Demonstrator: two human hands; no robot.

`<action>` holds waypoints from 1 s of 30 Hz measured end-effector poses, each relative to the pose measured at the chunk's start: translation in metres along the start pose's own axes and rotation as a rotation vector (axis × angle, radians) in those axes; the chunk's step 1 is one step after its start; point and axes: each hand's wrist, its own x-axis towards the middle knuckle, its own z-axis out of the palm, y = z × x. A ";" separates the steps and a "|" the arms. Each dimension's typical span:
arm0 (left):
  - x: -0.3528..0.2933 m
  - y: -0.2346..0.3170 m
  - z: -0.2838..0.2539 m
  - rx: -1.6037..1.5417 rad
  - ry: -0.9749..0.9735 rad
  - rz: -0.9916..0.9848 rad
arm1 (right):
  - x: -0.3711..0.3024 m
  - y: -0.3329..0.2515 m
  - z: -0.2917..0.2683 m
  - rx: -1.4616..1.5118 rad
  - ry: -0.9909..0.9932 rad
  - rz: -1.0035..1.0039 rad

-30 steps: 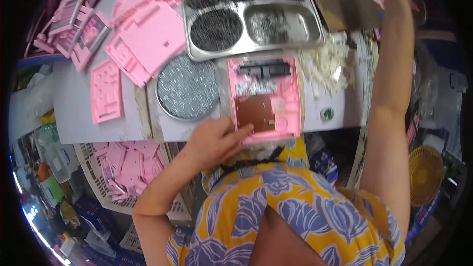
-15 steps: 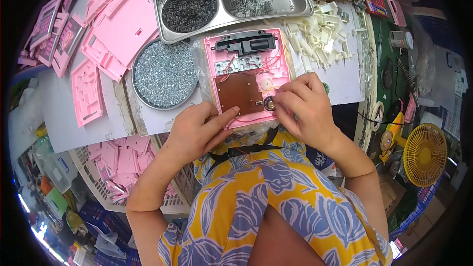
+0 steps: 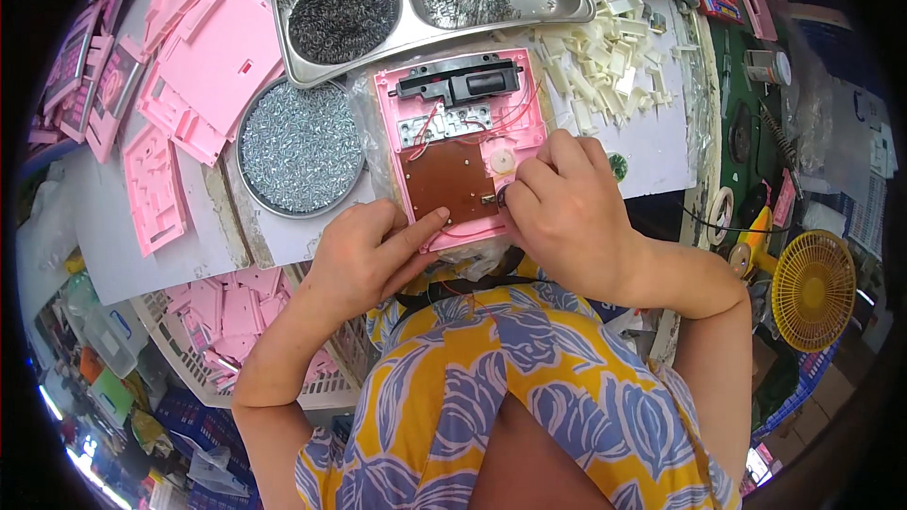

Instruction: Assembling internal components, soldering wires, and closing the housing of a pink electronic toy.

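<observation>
A pink plastic casing (image 3: 535,137) lies open in front of me on clear plastic wrap. Its lower left corner is gripped by my left hand (image 3: 364,250), the thumb pressing on the brown circuit board (image 3: 444,179). My right hand (image 3: 576,217) is closed at the board's right edge, pinching a small round black part (image 3: 502,196) that the fingers mostly hide. Above it sits a white round piece (image 3: 502,162). Farther up in the casing are a metal plate (image 3: 449,125), thin red wires and a long black module (image 3: 472,83).
A steel tray (image 3: 416,45) with small springs stands at the back. Left of the casing is a round dish (image 3: 302,214) of small silvery metal pieces, with pink panels (image 3: 217,66) beyond. White plastic parts (image 3: 605,66) lie to the right. A yellow fan (image 3: 814,288) is far right.
My right hand has turned and moved in toward the board, so its fingers now cover most of the round black part. The casing sits slightly farther left in view; the left thumb stays on the board.
</observation>
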 end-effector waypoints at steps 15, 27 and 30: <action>0.000 -0.001 0.001 -0.040 0.006 -0.018 | -0.026 0.032 0.032 0.342 0.284 -0.028; 0.009 0.003 -0.014 0.103 -0.121 0.078 | -0.020 0.083 0.012 -0.048 0.069 0.523; 0.026 0.010 -0.030 0.120 -0.263 0.076 | -0.020 0.087 0.019 -0.081 0.051 0.476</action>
